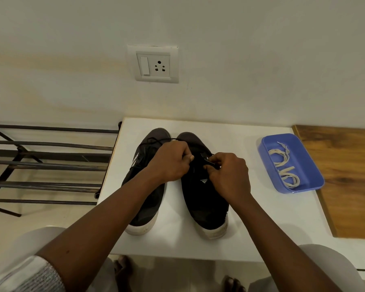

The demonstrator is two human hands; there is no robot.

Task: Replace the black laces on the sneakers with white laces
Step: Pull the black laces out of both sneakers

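Two black canvas sneakers with white rubber soles, the left one (154, 205) and the right one (204, 199), stand side by side mid-table on the white tabletop (251, 218), heels toward its near edge. Both forearms reach forward over them. The left hand (171, 163), fingers curled, and the right hand (230, 173) each pinch the thin black lace (208, 161) above the right sneaker's eyelets. Coiled white laces (284, 167) lie in a blue plastic tray (312, 178) by the right edge.
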